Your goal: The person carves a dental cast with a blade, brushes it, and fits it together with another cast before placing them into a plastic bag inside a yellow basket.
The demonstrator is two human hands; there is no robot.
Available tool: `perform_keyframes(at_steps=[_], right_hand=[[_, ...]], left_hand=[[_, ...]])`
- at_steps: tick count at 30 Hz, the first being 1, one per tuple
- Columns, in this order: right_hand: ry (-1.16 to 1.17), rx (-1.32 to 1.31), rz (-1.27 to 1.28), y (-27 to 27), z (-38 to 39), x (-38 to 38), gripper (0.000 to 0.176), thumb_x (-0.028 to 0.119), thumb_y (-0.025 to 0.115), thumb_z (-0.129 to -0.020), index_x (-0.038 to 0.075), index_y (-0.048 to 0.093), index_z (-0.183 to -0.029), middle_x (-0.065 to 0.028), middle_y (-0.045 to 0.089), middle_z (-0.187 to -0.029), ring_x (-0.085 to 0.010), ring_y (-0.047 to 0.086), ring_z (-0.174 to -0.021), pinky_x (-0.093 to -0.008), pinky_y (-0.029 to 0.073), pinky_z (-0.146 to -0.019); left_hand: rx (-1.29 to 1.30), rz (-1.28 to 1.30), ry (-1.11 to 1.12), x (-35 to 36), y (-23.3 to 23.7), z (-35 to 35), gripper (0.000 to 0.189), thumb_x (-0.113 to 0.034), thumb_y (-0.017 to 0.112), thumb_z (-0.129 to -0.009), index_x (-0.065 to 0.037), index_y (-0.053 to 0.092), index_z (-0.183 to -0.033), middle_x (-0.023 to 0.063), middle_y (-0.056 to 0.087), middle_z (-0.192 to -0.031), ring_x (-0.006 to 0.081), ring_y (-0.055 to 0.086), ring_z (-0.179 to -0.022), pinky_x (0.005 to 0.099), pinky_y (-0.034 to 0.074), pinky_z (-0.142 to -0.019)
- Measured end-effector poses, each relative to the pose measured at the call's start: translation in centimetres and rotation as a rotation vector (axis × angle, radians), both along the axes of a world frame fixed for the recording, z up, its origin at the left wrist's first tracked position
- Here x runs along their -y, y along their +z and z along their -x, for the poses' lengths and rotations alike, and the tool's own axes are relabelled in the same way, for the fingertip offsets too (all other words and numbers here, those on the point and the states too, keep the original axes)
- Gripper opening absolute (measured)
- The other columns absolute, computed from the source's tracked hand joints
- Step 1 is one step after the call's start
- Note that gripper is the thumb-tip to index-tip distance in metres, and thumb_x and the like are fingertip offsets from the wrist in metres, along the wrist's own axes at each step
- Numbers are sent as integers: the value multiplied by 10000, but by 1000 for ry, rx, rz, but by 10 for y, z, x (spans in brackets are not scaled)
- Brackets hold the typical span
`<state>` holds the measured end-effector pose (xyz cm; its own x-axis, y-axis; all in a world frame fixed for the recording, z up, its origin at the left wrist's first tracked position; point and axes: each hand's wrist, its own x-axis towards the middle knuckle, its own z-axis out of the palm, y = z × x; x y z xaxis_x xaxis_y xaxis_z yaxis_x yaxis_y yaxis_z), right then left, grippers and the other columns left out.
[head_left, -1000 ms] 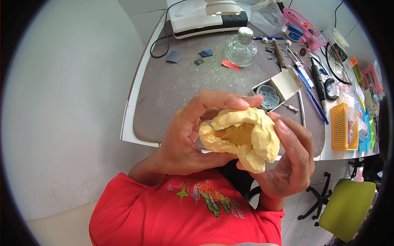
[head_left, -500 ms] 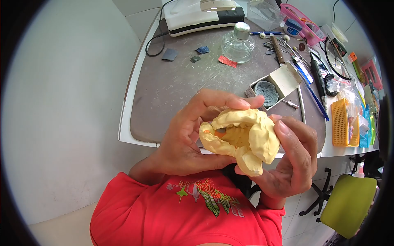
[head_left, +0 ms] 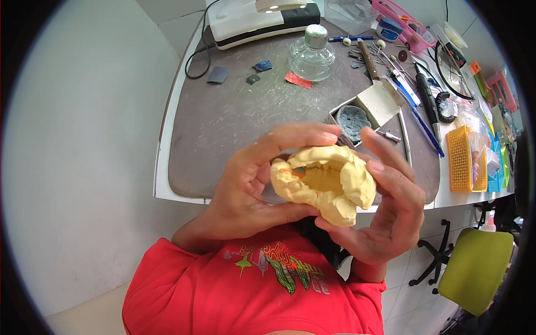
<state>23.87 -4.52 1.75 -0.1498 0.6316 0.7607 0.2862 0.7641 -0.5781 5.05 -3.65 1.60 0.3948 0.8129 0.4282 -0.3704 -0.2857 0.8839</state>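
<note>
A pale yellow plaster dental model (head_left: 324,184) is held up between both hands, above the front edge of the bench. It looks like an upper and a lower cast set together, with a hollow facing me and a small orange patch inside at the left. My left hand (head_left: 251,178) is closed on its left side, thumb below and fingers over the top. My right hand (head_left: 396,206) grips the right side, thumb underneath and a fingertip against the upper right. The index finger of that hand is raised off the model.
Behind the hands stands an open small box (head_left: 354,123) with a grey round lump. Farther back are a glass bottle (head_left: 312,56), sandpaper pieces (head_left: 218,75) and a white-black machine (head_left: 262,25). Tools, a handpiece (head_left: 429,103) and a yellow basket (head_left: 461,159) line the right. A green chair (head_left: 474,268) stands right.
The model has tilted slightly between my hands. My right index finger has lifted away from it. The bench has shifted a little left and up in view.
</note>
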Motion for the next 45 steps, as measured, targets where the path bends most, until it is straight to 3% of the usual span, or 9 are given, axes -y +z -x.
perform_keyframes(at_steps=[2, 9, 22, 24, 28, 30, 36, 44, 45], right_hand=[[118, -3, 49, -4, -3, 0, 766, 177, 906, -634, 20, 429, -1212, -356, 535, -1229, -414, 564, -1182, -450, 518, -951], [54, -39, 52, -18, -4, 2, 746, 143, 895, -651, 35, 400, -1199, -333, 549, -1203, -395, 584, -1153, -445, 530, -931], [-46, -42, -33, -4, -1, 13, 544, 303, 837, -705, 23, 558, -1080, -317, 644, -1046, -371, 699, -932, -379, 596, -752], [-59, -55, -41, -5, 0, 13, 529, 303, 832, -715, 21, 563, -1073, -319, 646, -1038, -372, 700, -928, -378, 597, -745], [-41, -82, -39, -7, 0, 13, 521, 287, 828, -725, 19, 563, -1084, -319, 645, -1039, -368, 701, -923, -377, 599, -734], [-44, -88, -43, -7, 0, 13, 525, 282, 829, -725, 18, 563, -1094, -315, 647, -1033, -365, 704, -911, -375, 601, -728], [-105, 174, 26, 12, -13, 17, 386, 172, 800, -779, -3, 625, -1076, -277, 645, -1054, -316, 696, -935, -329, 597, -752], [-403, -136, 11, -9, -54, 15, 312, 94, 720, -844, -43, 607, -1101, -259, 587, -1159, -270, 638, -1054, -335, 572, -834], [-444, -122, 105, -11, -59, 16, 313, 63, 725, -831, -43, 610, -1103, -245, 585, -1168, -266, 626, -1080, -333, 568, -850]], left_hand=[[-311, -23, 79, 0, 6, 5, 724, 41, 753, -764, -32, 390, -1386, 127, 469, -1356, 208, 505, -1250, 343, 424, -1066], [211, 500, 12, 13, -13, -6, 590, -31, 706, -858, 12, 397, -1360, 132, 519, -1287, 180, 541, -1189, 321, 506, -982], [304, 533, -48, 13, -14, -7, 490, -72, 670, -897, 46, 441, -1314, 171, 589, -1229, 200, 596, -1134, 343, 543, -942], [168, 564, 26, 14, -7, -9, 676, -347, 735, -852, 50, 431, -1309, 125, 624, -1178, 157, 619, -1087, 292, 510, -931], [179, 564, 41, 14, -9, -8, 679, -348, 741, -847, 49, 435, -1306, 126, 626, -1175, 155, 622, -1079, 292, 509, -931], [297, 552, -55, 13, -14, -5, 488, -62, 676, -890, 43, 442, -1305, 175, 570, -1261, 203, 593, -1140, 342, 535, -953], [248, 486, -43, 12, -16, -6, 521, -84, 671, -900, 23, 425, -1347, 158, 580, -1248, 194, 593, -1131, 333, 507, -974], [231, 466, -39, 11, -19, -8, 472, -42, 631, -912, 13, 473, -1354, 116, 512, -1298, 187, 540, -1193, 331, 469, -1027], [175, 437, 29, 11, -20, -10, 540, -135, 654, -909, 24, 420, -1369, 136, 585, -1221, 309, 622, -1115, 430, 539, -949]])
